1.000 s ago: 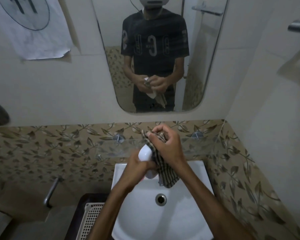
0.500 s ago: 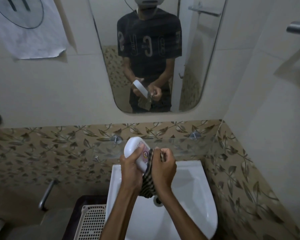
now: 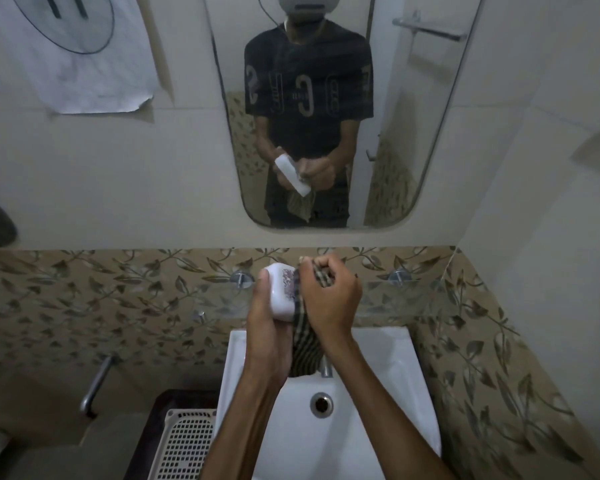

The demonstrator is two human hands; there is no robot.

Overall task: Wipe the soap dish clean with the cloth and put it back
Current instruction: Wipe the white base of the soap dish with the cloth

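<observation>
Head view, centre of frame: my left hand (image 3: 269,336) grips the soap dish (image 3: 282,292) from below, thumb along its left edge, long axis running up-frame. My right hand (image 3: 329,296), immediately right of the dish, is fisted around the cloth (image 3: 303,351), pressing it against the dish's right side above the sink (image 3: 388,393).

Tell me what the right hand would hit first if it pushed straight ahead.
Likely the glass shelf just beyond the knuckles, then the leaf-patterned tile wall. The right hand grips the cloth against the soap dish; depth is unclear.
</observation>
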